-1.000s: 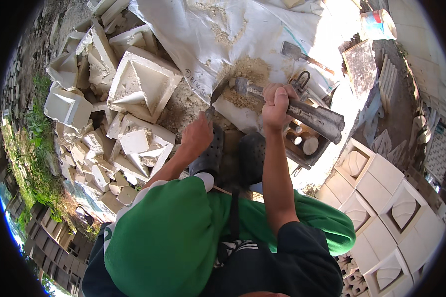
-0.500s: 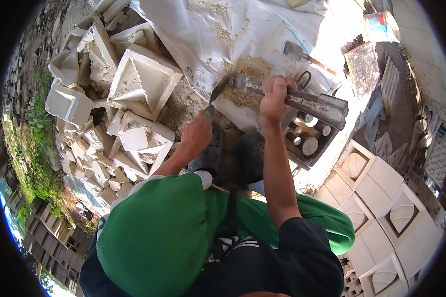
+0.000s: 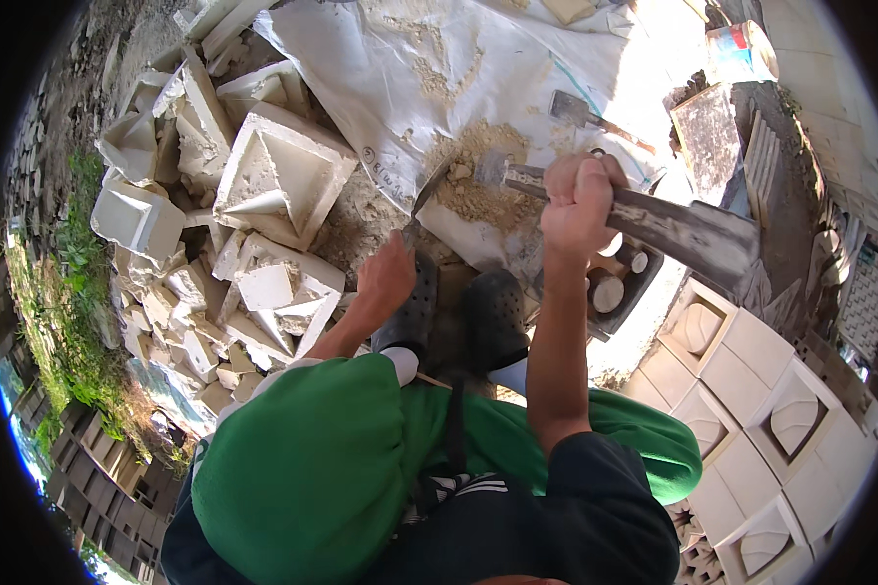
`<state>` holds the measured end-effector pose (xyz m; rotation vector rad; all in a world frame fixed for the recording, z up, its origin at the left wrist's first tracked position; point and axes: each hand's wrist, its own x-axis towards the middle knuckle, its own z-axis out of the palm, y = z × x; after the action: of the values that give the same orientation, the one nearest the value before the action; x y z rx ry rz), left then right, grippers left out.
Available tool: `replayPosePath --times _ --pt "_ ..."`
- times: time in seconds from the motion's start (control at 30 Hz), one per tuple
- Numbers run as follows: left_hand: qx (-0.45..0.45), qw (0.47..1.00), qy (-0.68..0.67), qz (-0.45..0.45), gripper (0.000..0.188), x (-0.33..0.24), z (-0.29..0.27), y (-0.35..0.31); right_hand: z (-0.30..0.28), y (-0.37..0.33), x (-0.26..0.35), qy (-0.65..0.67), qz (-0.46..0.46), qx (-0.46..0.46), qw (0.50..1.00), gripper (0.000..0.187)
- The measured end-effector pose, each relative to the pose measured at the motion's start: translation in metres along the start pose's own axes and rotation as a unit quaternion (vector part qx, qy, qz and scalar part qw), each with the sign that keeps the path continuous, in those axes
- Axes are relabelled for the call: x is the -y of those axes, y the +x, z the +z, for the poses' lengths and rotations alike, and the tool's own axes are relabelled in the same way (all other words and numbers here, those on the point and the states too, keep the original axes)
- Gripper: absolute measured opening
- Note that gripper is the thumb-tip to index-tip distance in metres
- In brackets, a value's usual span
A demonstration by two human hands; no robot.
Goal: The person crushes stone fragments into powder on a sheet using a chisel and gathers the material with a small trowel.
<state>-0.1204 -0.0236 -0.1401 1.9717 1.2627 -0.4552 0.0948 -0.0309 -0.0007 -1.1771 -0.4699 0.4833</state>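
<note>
My left hand (image 3: 386, 278) is closed round the handle of a small pointed trowel (image 3: 430, 186). The trowel's dark blade points up and away, over the edge of the white sheet (image 3: 351, 58). My right hand (image 3: 582, 207) grips a long, worn, grey-brown wooden tool (image 3: 688, 234), broad at its right end. Its narrower left end is blurred, close to the trowel blade and above a heap of pale crumbly material (image 3: 488, 146) on the sheet. The tool's exact kind does not show.
Broken pale moulded blocks (image 3: 288, 175) are piled at the left. A box (image 3: 644, 297) with several cylinders stands right of my dark clogs (image 3: 493, 317). Beyond lies a flat-bladed tool (image 3: 574, 109); a bucket (image 3: 746, 51) is far right. Leaf-patterned blocks (image 3: 741, 390) line the near right.
My right hand has moved right with the wooden tool, whose broad end now reaches farther right. My left hand has dropped slightly; the trowel stays almost in place.
</note>
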Motion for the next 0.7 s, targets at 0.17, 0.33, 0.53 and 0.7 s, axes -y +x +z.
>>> replayPosePath --times 0.17,0.33,0.53,0.7 --pt "-0.001 1.000 -0.009 0.005 0.029 -0.004 0.000 -0.002 -0.016 -0.008 -0.083 -0.077 0.005 -0.012 0.997 0.029" --pt "0.001 1.000 -0.019 -0.011 0.028 0.003 0.003 -0.007 0.016 0.001 0.009 0.001 0.037 0.008 0.999 0.030" --pt "-0.011 1.000 0.002 0.006 0.029 0.000 -0.001 0.001 0.003 -0.003 -0.015 0.065 0.011 -0.009 0.998 0.027" --pt "-0.021 0.999 -0.011 0.024 0.029 0.001 0.004 0.004 -0.003 -0.005 -0.068 -0.046 0.045 -0.035 0.997 0.030"
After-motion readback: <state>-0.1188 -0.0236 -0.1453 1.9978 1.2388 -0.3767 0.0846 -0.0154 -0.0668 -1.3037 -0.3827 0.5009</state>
